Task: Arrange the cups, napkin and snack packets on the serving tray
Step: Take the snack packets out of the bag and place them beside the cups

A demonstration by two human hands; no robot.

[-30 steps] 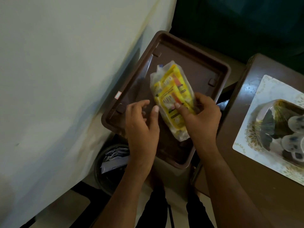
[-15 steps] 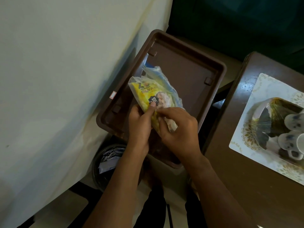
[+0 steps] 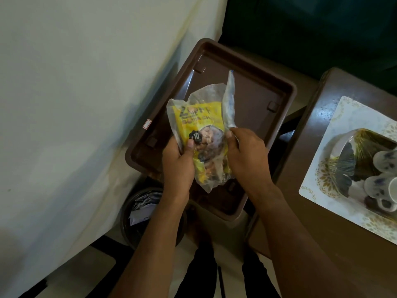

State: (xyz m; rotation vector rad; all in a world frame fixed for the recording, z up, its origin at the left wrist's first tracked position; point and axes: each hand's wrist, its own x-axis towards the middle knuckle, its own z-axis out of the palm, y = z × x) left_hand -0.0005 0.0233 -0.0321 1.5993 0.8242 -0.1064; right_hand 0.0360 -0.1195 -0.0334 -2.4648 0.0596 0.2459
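A brown plastic serving tray (image 3: 253,87) lies in the middle of the view. Above it I hold snack packets. My left hand (image 3: 179,166) grips a yellow snack packet (image 3: 199,117) with a clear wrapper, its front face turned up toward me. My right hand (image 3: 247,155) pinches a second packet (image 3: 228,104), seen edge-on and standing upright beside the yellow one. At the right edge, white cups with blue marks (image 3: 384,166) sit with a gold and dark folded napkin (image 3: 352,155) on a white patterned tray (image 3: 335,125).
A white cloth-covered surface (image 3: 75,104) fills the left side. A dark brown wooden table (image 3: 322,211) carries the white tray at right. A round bin with paper scraps (image 3: 139,209) stands below the brown tray. My dark trouser legs show at the bottom.
The packets were lifted off the brown tray and turned face up. My hands have separated them, the right hand pulling one packet upright away from the yellow one.
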